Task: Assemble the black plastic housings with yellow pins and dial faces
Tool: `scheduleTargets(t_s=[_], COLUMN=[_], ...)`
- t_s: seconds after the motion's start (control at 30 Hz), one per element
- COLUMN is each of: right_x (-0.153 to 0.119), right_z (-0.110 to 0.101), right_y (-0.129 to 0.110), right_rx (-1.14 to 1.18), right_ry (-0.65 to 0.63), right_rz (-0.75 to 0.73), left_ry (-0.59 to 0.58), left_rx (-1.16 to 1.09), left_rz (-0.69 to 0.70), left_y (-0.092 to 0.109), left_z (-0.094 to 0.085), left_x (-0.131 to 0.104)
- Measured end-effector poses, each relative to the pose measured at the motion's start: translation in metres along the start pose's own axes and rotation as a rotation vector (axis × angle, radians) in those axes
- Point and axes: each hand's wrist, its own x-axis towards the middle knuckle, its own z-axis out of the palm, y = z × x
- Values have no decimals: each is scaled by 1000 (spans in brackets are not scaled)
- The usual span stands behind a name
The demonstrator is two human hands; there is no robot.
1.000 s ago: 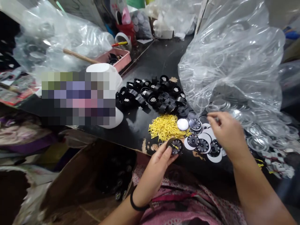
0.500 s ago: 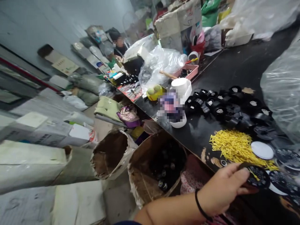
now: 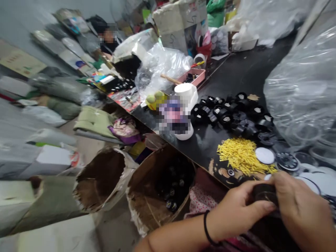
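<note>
At the table's near edge, my left hand point(image 3: 244, 210), with a black band on the wrist, is closed on a black round case point(image 3: 265, 192). My right hand point(image 3: 304, 210) grips the same case from the other side, its fingers partly hiding it. The face of the case cannot be seen. Just beyond the hands lie a pile of thin yellow plastic pointers point(image 3: 236, 154), a white disc point(image 3: 265, 155) and a black printed dial point(image 3: 287, 161). More white discs point(image 3: 309, 182) lie beside my right hand.
Several black round housings point(image 3: 227, 119) cover the mid-table, near a white cup point(image 3: 186, 94) and a pink tray point(image 3: 196, 77). Clear plastic bags point(image 3: 301, 94) bulge on the right. Below the edge stand two open sacks point(image 3: 102, 178), point(image 3: 147, 196). A person point(image 3: 109, 42) sits farther back.
My right hand has come into view and closed on the piece in my left hand. The dial with a yellow pointer, seen earlier at the left fingers, is hidden. The view has swung right.
</note>
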Motion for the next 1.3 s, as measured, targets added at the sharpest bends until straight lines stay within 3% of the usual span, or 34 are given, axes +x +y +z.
scheduleTargets(t_s=[0.2, 0.33, 0.4, 0.47, 0.53, 0.57, 0.67, 0.73, 0.8, 0.93, 1.03, 1.13, 1.23, 1.3], right_x=[6, 7, 7, 8, 8, 8, 5, 1, -2, 8, 26, 39, 35, 24], right_z=[16, 13, 9, 9, 13, 17, 22, 16, 3, -18, -14, -7, -12, -16], right_y=[-20, -20, -16, -15, -21, -26, -30, -16, 9, 58, 68, 65, 69, 84], right_rx=[57, 219, 285, 300, 323, 337, 297, 202, 80, -184, -371, -455, -336, -205], right_ry=[80, -90, -128, -129, -206, -271, -368, -333, -258, -142, -173, -201, -140, -117], right_rz=[-31, -7, 120, 216, 173, 113, -8, 1, 89, 277, 336, 342, 332, 341], left_ry=[72, 79, 244, 503, 632, 610, 444, 394, 365, 353, 373, 314, 222, 159], left_rx=[244, 504, 696, 900, 1014, 1019, 997, 958, 892, 703, 547, 151, -329, -484], left_rz=[79, -17, 22, 191, 376, 449, 492, 489, 479, 448, 436, 340, 126, -6], left_y=[1, 9, 17, 26, 35, 39, 44, 44, 41, 38, 43, 46, 42, 33], left_z=[-10, -56, -86, -107, -112, -110, -91, -80, -77, -83, -84, -75, -54, -37], left_x=[0, -29, -44, -44, -23, -5, 64, 102, 125, 134, 124, 97, 57, 32])
